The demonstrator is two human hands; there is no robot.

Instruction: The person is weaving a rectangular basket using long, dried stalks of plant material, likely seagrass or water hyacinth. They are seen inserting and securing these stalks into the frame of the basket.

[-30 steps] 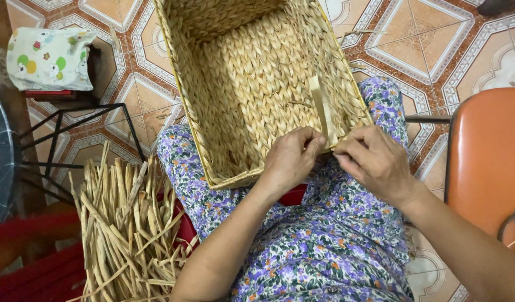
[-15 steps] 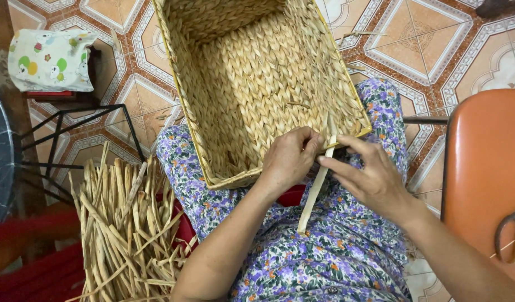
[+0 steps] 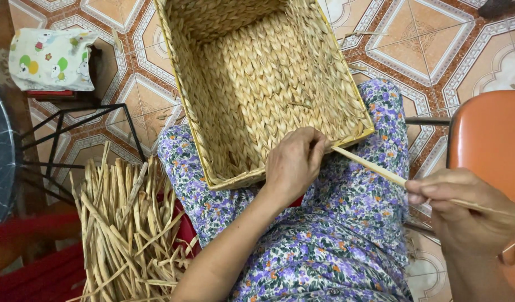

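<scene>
A woven basket (image 3: 263, 84) rests on the lap above a patterned tile floor (image 3: 431, 39). The left hand (image 3: 294, 165) presses fingers together on its rim; the right hand (image 3: 464, 210) pinches a straw strand (image 3: 369, 166). Loose straw (image 3: 123, 223) lies beside.

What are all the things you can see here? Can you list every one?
Basket: one, straw-coloured, woven, on the lap.
Strand: one, pale, running from the basket rim to the right hand.
Bundle of dried stalks: one heap, tan, lower left.
Cloth: one, white with coloured prints, upper left.
Metal frame: one, black, left.
Chair: one, orange, right.
Floor tiles: many, orange and white patterned.
Dress: one, purple floral.
Left hand: on the basket rim.
Right hand: pinching the strand.
</scene>
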